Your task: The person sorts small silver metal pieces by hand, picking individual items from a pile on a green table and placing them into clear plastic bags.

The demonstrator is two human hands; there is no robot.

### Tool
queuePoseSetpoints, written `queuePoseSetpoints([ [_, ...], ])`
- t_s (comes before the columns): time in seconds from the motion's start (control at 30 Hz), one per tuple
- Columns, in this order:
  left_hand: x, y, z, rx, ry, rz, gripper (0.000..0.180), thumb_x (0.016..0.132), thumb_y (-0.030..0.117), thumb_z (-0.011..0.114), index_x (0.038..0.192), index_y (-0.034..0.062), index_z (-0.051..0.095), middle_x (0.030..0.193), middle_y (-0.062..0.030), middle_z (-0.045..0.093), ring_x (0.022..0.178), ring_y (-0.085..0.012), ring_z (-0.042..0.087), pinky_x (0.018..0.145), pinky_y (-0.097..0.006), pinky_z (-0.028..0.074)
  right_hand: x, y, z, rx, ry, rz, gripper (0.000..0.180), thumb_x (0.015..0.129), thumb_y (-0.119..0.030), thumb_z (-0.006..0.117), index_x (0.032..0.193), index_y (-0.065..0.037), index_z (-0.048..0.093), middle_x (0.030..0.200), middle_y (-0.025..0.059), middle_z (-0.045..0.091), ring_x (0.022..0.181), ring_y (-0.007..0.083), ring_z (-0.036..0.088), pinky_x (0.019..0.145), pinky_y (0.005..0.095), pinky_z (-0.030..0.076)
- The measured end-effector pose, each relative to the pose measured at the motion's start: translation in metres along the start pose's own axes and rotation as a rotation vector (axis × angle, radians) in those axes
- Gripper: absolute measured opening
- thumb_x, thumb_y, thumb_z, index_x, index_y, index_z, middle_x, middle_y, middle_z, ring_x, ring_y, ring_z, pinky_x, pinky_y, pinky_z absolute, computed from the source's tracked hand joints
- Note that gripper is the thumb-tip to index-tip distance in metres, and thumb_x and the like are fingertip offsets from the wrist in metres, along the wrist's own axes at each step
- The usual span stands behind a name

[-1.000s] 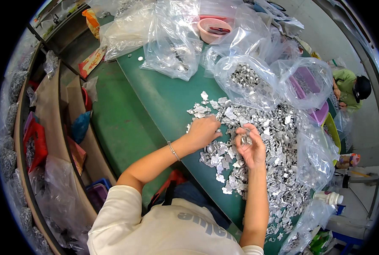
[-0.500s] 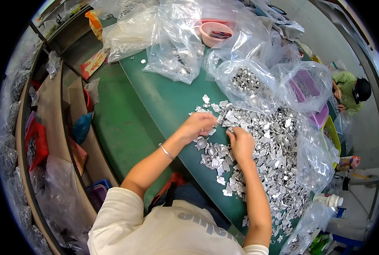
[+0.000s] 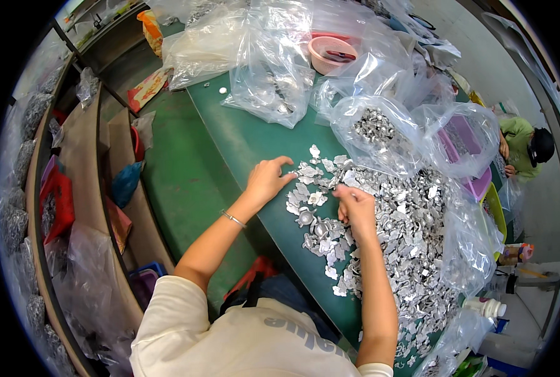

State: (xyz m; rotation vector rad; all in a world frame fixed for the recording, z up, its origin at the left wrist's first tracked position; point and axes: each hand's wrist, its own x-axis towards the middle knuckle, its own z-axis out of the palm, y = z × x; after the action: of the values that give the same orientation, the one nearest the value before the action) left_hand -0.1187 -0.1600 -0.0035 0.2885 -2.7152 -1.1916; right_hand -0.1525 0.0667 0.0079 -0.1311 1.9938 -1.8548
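A large heap of small flat silver metal pieces [image 3: 412, 242] spreads over the green table [image 3: 236, 135]. My left hand [image 3: 269, 180] is above the table at the heap's left edge, its thumb and forefinger apart and nothing visible between them. Over the near-left part of the heap is my right hand [image 3: 357, 212], fingers curled and thumb pressed to the forefinger; whatever it pinches is too small to make out. Between and below the hands lies a looser cluster of silver pieces [image 3: 321, 232], some with round domed shapes.
An opened clear bag of metal parts [image 3: 374, 129] stands behind the heap. Farther back are a pink basket [image 3: 330, 55] and more plastic bags [image 3: 270, 75]. Purple [image 3: 481, 182] and yellow-green [image 3: 495, 217] bins line the right, near another person [image 3: 520, 147]. Shelves [image 3: 79, 157] stand left.
My left hand has drawn back left from the heap, and its fingers have spread. My right hand stays over the pieces, still pinched. The whole view has shifted slightly.
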Motion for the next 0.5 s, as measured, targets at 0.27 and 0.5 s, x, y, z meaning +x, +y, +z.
queuePoseSetpoints([
  [0.27,0.003,-0.01,0.003,-0.223,-0.045,0.027,0.014,0.075,0.012,0.069,0.084,0.003,0.063,0.061,-0.0037,0.054,0.053,-0.0176,0.05,0.05,-0.029,0.041,0.013,0.018,0.033,-1.184,0.263,-0.604,0.014,0.078,-0.019,0.067,0.083,-0.007,0.066,0.071,0.0109,0.065,0.061,0.0279,0.062,0.055,0.034,0.048],
  [0.5,0.01,-0.013,-0.009,-1.546,-0.297,-0.495,0.024,0.089,0.024,0.044,0.08,0.0044,0.053,0.073,-0.0051,0.051,0.057,-0.0101,0.042,0.041,-0.019,0.031,0.013,0.008,0.004,0.386,-0.054,-0.017,0.014,0.085,-0.016,0.06,0.087,-0.003,0.057,0.073,0.0082,0.061,0.049,0.0156,0.05,0.041,0.0254,0.035],
])
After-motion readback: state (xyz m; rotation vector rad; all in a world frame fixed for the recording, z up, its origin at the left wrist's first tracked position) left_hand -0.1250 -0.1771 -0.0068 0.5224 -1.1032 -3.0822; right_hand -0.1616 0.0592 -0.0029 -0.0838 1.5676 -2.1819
